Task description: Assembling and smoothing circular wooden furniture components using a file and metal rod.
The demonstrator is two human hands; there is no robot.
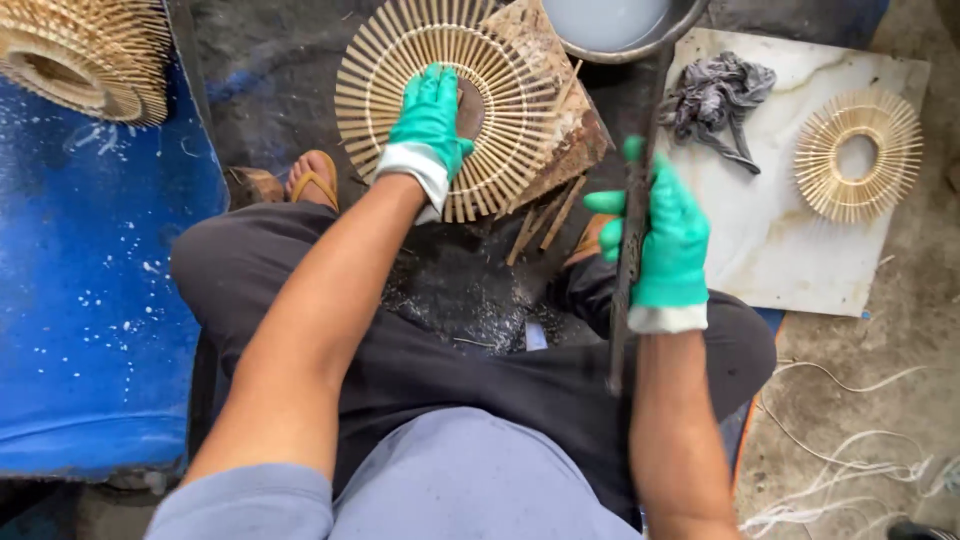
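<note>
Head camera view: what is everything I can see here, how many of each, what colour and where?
Slat ring: one, pale tan, top centre on a wooden block, under the left hand.
Finished slat ring: one, tan, right, on the white board.
Stack of slat rings: one stack, tan, top left.
Wooden block: one, brown, under the centre ring.
White board: one, right.
Rag: one, grey, on the board.
Bowl: one, grey, top.
Blue drum: one, left.
Long dark tool: one, in the right hand.
Left hand: green glove.
Right hand: green glove.
</note>
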